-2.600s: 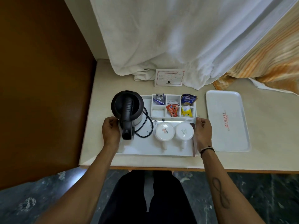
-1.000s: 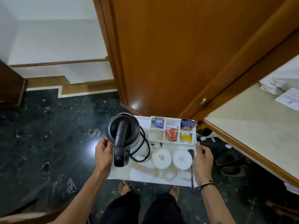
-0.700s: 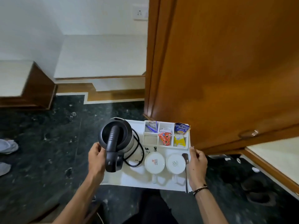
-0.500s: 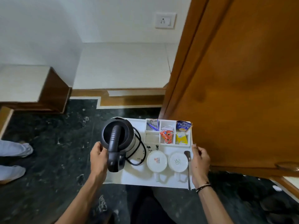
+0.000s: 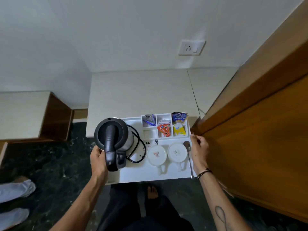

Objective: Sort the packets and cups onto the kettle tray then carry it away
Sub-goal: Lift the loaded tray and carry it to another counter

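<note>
My bare foot (image 5: 152, 191) shows on the dark marble floor (image 5: 55, 172) just under the near edge of the white tray (image 5: 141, 175), which I hold up in the air by its two short sides. My left hand (image 5: 98, 158) grips the left edge, fingers curled under it and thumb on top, right beside the handle of the black kettle (image 5: 112, 139). My right hand (image 5: 199, 150) clamps the right edge the same way, thumb lying over the rim, a dark band on that wrist.

On the tray, the kettle stands at the left with its black cord (image 5: 139, 147) looped next to it. To its right two white cups (image 5: 157, 155) sit upside down side by side, handles pointing toward me, and a metal spoon (image 5: 189, 155) lies along the right edge, just beside my right thumb.

Beyond the cups is the row of small compartments. The packets (image 5: 164, 130) lie in them: a red one in the middle, a yellow one to its right, a blue one behind that at the far right corner, and blue-and-silver ones at the back left. One near-left compartment looks bare.

Past the tray is a pale ledge (image 5: 141, 92), with a wall socket (image 5: 191, 47) above it. A brown wooden door (image 5: 258, 130) runs along my right. At far left, two feet in white slippers (image 5: 15, 202) stand on the floor.
</note>
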